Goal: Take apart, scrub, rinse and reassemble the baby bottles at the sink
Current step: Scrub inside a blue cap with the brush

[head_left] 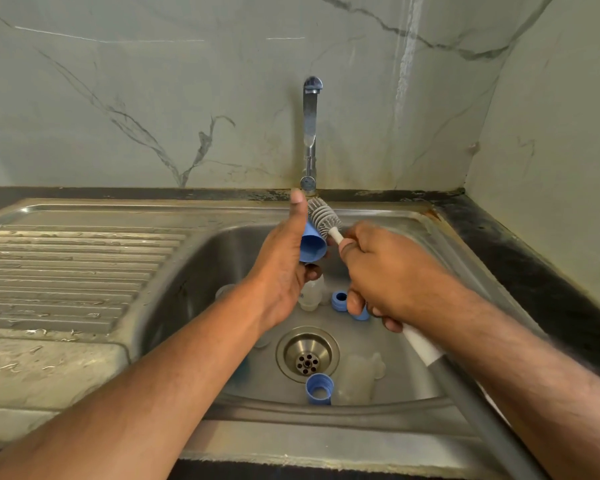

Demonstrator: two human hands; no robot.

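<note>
We see the left hand point(284, 268) holding a blue cap point(311, 244) over the sink point(201, 258), thumb raised along its far side and fingers curled under it, the cap's open mouth turned toward 4 o'clock, which we judge is so that the brush can reach inside. The right hand point(385, 275) is wrapped firmly round the white handle of the bottle brush point(324, 216), its grey bristled head lying just beside the cap's upper edge at about 1 o'clock of it; whether bristles touch the cap we cannot tell. Choking up on the handle near the head likely gives finer control in so small a part. Both sit right under the tap point(310, 133), from which we see no water running. Down in the basin, a clear bottle point(310, 292) lies at 12 o'clock of the drain point(307, 355), a blue ring point(340, 301) at 1 o'clock partly hidden by the right hand, another blue collar point(320, 388) at 6 o'clock, and a clear bottle body point(355, 377) at 4 o'clock. The ridged draining board point(66, 265) lies at 9 o'clock. These loose parts crowd the basin floor, so anything dropped could land among them; scrubbing looks under way, with reassembly still ahead.
</note>
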